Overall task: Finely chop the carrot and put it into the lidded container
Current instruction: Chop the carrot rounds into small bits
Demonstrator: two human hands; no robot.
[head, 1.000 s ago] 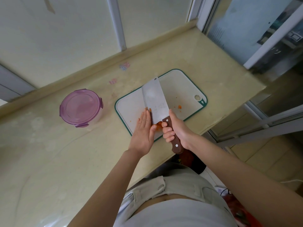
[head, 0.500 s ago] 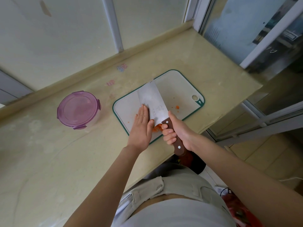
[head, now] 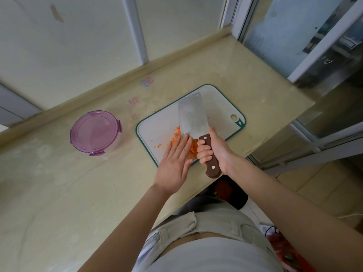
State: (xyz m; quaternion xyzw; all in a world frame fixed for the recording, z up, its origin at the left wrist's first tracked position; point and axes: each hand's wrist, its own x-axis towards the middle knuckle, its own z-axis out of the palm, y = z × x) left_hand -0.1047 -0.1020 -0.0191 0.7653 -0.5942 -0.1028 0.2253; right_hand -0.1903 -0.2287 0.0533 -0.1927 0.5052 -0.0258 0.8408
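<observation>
Finely chopped carrot (head: pixel 193 147) lies in an orange heap on the near part of the white, green-edged cutting board (head: pixel 157 126). My right hand (head: pixel 214 152) grips the brown wooden handle of a cleaver (head: pixel 191 118), whose broad blade lies nearly flat over the board beside the heap. My left hand (head: pixel 174 161) has straight fingers resting against the carrot bits, its fingertips touching the blade's near corner. Part of the heap is hidden under my fingers. The round container with its purple lid (head: pixel 95 131) on stands to the left of the board.
The beige counter (head: pixel 78 193) runs along a pale wall with a raised back ledge. Its right edge drops off just past the board, beside a sliding glass door frame (head: pixel 324 46). The near counter edge is at my waist.
The cleaver blade has swung flatter and to the right, baring more chopped carrot on its left. My left hand has stayed against the heap, fingertips at the blade.
</observation>
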